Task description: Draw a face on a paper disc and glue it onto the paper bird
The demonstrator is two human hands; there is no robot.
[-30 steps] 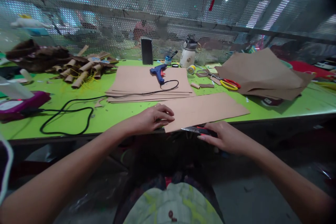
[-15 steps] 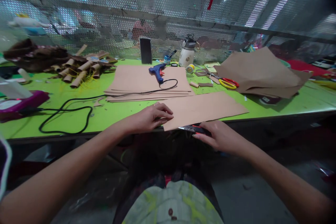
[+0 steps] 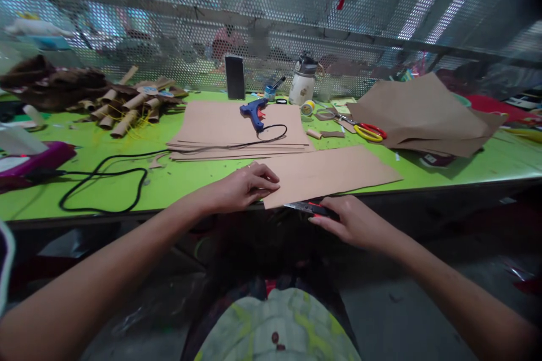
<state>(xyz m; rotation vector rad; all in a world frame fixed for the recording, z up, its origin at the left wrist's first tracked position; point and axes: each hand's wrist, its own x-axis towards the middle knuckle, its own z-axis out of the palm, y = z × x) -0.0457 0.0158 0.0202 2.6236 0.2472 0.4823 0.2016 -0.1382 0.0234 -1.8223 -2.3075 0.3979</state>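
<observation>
A folded-looking strip of brown kraft paper [image 3: 330,172] lies at the table's front edge, its near-left corner sticking out over the edge. My left hand [image 3: 249,185] is closed at the paper's left end, fingertips on its upper face and thumb low beside the edge. In my right hand [image 3: 353,219] is a utility knife [image 3: 311,208] with a black and red handle. Its blade points left and lies along the paper's near edge, the tip close to the near-left corner. Part of the blade may be hidden under the paper.
Behind the paper, a blue glue gun [image 3: 254,114] rests on a stack of brown sheets [image 3: 212,124], its black cord running left to a purple power strip [image 3: 38,163]. Scissors [image 3: 368,132] and crumpled brown paper [image 3: 423,115] are at right. Cardboard tubes [image 3: 125,123] lie at left.
The knife has slid very slightly left along the paper's near edge. My left hand keeps its place on the paper. The whole view has shifted a little.
</observation>
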